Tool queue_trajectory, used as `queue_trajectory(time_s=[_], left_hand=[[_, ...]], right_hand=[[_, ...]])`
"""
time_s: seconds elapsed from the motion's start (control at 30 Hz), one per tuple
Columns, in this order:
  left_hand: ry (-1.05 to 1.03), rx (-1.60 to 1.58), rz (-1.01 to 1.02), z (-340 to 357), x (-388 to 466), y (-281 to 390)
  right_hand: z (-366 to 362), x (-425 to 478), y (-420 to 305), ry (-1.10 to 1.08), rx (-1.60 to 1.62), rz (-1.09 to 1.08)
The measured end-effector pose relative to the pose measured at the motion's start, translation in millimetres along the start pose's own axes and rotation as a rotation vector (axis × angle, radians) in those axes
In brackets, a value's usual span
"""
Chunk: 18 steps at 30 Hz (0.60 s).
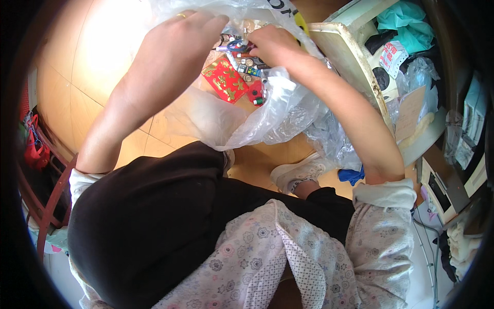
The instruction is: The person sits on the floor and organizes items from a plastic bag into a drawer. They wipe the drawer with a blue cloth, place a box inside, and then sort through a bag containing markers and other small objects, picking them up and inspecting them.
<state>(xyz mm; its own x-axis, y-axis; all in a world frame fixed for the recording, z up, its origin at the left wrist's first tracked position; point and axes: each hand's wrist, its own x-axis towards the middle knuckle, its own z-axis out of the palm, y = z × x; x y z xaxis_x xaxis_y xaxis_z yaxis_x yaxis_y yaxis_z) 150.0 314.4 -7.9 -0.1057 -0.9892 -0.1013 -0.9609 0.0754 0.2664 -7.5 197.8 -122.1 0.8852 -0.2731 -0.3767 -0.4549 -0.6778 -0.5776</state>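
Observation:
A clear plastic bag (pixel 270 116) lies spread on the wooden floor before me, with small things in it. My left hand (pixel 195 33), wearing a yellow ring, is at the bag's upper left edge; its fingertips are hidden, so its grip cannot be told. Over the small things, my right hand (pixel 272 44) has its fingers bent down beside a dark blue loop (pixel 236 46); what they touch is unclear. Below the hands are a red envelope with gold characters (pixel 225 80), thread spools, a green spool (pixel 257 101), round buttons (pixel 249 62) and a small blue printed packet (pixel 249 70).
An open drawer (pixel 359 61) with a worn pale rim stands at the right, holding plastic bags, among them a teal bag (pixel 405 23). A blue cloth or bag (pixel 351 175) lies near my shoe (pixel 297 172). At the left is a dark red chair frame (pixel 58 193).

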Motion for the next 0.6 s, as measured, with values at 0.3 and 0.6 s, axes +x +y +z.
queue_trajectory(time_s=[0.3, 0.6], left_hand=[[-0.009, 0.018, 0.021, 34, 16, -16], [-0.373, 0.133, 0.042, 103, 33, 16]], right_hand=[[-1, -13, -2, -0.075, -0.08, 0.017], [-43, -41, 15, -0.1, 0.253, 0.209]])
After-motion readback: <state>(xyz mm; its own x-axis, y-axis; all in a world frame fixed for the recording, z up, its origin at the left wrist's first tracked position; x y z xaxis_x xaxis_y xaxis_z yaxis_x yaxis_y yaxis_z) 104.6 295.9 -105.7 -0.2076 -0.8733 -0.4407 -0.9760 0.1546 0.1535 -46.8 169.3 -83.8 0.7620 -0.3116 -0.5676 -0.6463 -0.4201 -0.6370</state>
